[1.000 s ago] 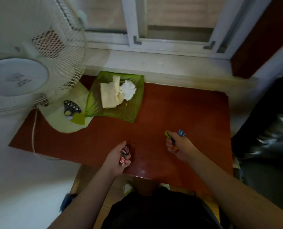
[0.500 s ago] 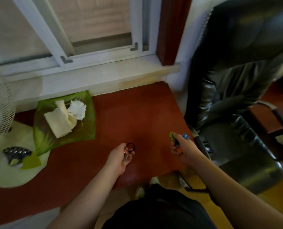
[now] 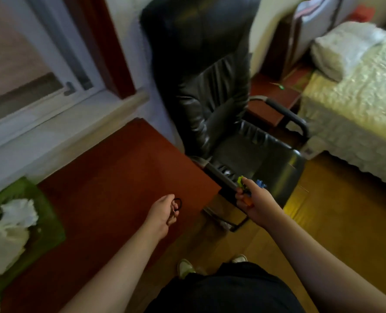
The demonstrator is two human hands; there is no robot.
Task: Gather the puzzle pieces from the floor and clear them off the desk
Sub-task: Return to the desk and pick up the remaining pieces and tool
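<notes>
My right hand (image 3: 254, 204) grips a bunch of coloured puzzle pieces (image 3: 246, 188); green, blue and orange bits stick out between the fingers. It hangs past the right edge of the red-brown desk (image 3: 111, 168), in front of the chair seat. My left hand (image 3: 164, 213) is curled over the desk's front right part and holds small pieces with a dark ring (image 3: 177, 203) showing at the fingertips. What else lies inside either fist is hidden.
A black leather office chair (image 3: 212, 93) stands right of the desk. On the desk's left a green glass dish (image 3: 45, 224) carries white paper. A bed with a pale cover (image 3: 354, 105) fills the right side. Yellow wooden floor (image 3: 323, 213) lies between chair and bed.
My view has swung to the right: the fan left the picture, the chair and bed came in. Both hands keep their hold and have shifted toward the desk's right edge.
</notes>
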